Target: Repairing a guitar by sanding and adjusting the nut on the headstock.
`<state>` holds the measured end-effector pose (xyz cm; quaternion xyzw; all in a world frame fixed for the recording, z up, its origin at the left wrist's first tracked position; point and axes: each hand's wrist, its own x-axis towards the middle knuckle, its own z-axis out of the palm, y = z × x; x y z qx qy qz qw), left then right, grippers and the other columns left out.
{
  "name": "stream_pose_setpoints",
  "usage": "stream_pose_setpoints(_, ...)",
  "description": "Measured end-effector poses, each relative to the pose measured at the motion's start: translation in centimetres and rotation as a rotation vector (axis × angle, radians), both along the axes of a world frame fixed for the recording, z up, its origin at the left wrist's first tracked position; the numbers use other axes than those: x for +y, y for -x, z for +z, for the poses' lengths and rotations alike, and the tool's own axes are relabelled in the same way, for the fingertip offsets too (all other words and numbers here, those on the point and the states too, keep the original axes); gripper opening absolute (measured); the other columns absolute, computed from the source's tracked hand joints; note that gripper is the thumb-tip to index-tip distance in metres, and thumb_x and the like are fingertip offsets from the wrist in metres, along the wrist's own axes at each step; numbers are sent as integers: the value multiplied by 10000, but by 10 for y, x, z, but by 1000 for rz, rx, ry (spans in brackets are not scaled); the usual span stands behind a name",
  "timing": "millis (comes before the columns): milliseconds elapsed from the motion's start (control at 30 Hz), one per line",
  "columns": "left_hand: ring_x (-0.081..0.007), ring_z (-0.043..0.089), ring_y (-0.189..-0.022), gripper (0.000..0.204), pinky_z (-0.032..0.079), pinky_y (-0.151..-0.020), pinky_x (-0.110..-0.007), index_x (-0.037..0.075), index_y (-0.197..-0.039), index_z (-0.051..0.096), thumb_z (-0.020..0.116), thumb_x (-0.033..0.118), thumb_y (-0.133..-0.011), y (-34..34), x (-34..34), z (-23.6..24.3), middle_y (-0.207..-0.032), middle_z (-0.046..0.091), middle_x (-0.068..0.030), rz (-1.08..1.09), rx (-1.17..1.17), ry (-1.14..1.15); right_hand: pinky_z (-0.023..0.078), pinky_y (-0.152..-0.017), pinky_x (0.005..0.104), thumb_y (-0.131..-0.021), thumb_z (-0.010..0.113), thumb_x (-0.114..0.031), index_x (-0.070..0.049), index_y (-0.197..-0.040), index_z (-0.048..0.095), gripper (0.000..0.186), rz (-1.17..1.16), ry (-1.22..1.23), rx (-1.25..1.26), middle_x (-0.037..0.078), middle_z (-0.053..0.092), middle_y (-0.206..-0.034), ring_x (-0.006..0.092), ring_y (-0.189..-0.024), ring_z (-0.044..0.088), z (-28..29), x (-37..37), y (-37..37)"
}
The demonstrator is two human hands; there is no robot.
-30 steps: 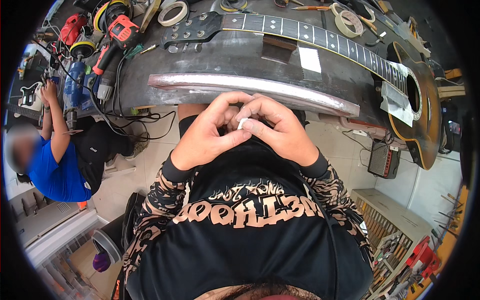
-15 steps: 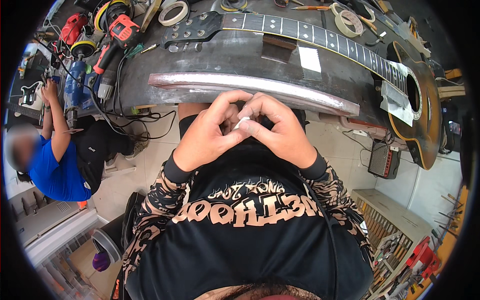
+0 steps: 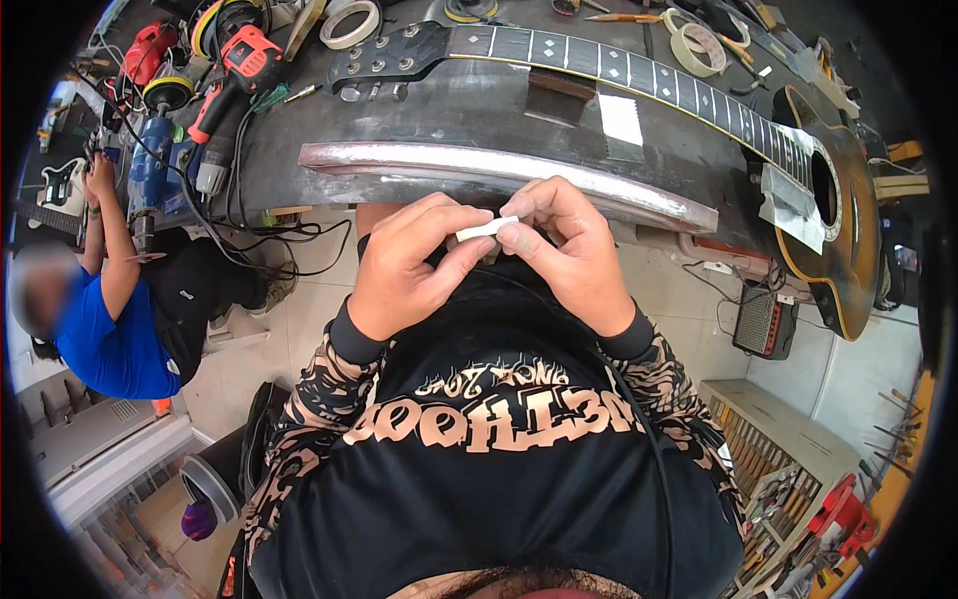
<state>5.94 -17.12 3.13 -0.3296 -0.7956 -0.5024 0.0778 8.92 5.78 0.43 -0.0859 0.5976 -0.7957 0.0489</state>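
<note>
Between my two hands is a small white strip (image 3: 483,231), perhaps folded paper; I cannot tell its exact kind. My left hand (image 3: 411,262) pinches one end between thumb and fingers. On the other end, the thumb and fingertips of my right hand (image 3: 566,255) are closed. Just beyond my hands, along the bench's near edge, lies a long bar (image 3: 449,160) with a white, dusty top. Behind it an acoustic guitar (image 3: 853,225) rests face up, its neck running left to a black headstock (image 3: 389,57). Paper pieces cover part of its body near the soundhole.
The dark bench (image 3: 429,115) holds a red-black power tool (image 3: 244,60), a blue power tool (image 3: 152,160) and rolls of masking tape (image 3: 697,50). Cables (image 3: 299,232) hang off its left edge. A person in blue (image 3: 125,344) works at left. A small amplifier (image 3: 765,321) stands below right.
My hands have drawn slightly apart, the right one moving a little rightward. More of the white strip now shows between my fingers.
</note>
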Motion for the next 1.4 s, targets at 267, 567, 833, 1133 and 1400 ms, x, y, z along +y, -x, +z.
stream_pose_setpoints(267,-296,761,-789,206,588,-700,-388,-11,-1172,823,882,-21,-974,1,-4,1,-966,799,-141,-4,25,15,560,-809,321,-1076,846,-90,-10,-1239,792,189,-35,-269,256,53,763,-1069,127,-884,671,5,6,3)
stream_pose_setpoints(567,-290,804,-885,216,620,-795,-365,-18,-1175,840,881,-61,-967,-1,-7,0,-1021,838,-165,6,18,10,560,-803,322,-1056,852,-88,-10,-1200,820,167,-47,-374,307,79,770,-1094,161,-874,687,7,10,3)
stream_pose_setpoints(833,-297,807,-910,245,623,-798,-369,-9,-1179,842,904,-50,-945,-1,-11,0,-1039,829,-164,-25,43,17,565,-798,320,-1047,853,-70,-6,-1204,807,175,-20,-417,295,75,750,-1085,165,-860,692,10,7,2)
stream_pose_setpoints(1133,-301,809,-941,294,625,-818,-368,-8,-1204,836,911,-64,-926,1,-13,2,-1075,829,-172,-24,48,-6,579,-795,319,-1018,867,-30,-1,-1209,803,203,-101,-431,371,87,758,-1105,163,-871,713,6,9,1)
stream_pose_setpoints(1400,-275,790,-988,252,621,-858,-367,-18,-1187,823,874,-83,-949,2,-10,6,-1127,818,-166,-22,-88,-37,596,-838,353,-998,867,-6,-5,-1198,799,211,-138,-410,389,108,775,-1118,211,-944,748,5,13,1)
